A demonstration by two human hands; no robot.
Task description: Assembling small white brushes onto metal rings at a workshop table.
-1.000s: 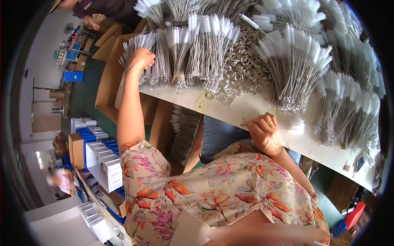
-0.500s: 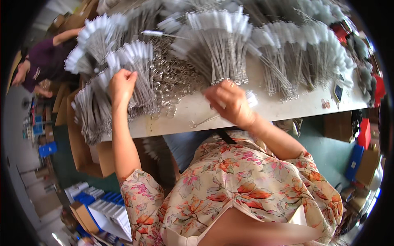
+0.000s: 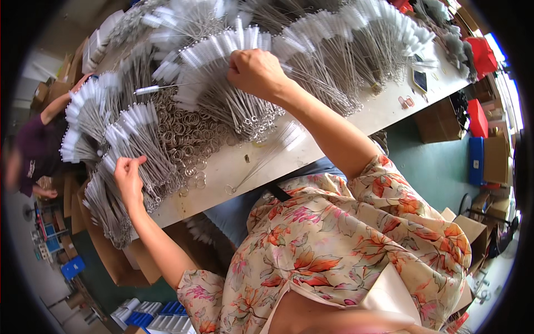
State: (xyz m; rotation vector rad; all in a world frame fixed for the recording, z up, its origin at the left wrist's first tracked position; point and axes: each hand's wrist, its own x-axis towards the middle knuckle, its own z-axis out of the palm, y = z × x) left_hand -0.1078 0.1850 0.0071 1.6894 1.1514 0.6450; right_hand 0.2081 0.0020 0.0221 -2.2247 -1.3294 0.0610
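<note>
Across the white worktable heaped with wire brushes, the right hand had swung up from the near edge, closing around a fanned bundle, while the left hand pinched another bundle beside the loose rings.

The thin wire brushes are silver-grey with white fluffy tips. The little metal rings are shiny silver. The long table top is pale cream. The short-sleeved blouse is cream with orange, pink and green flowers. The plastic boxes are red.
</note>
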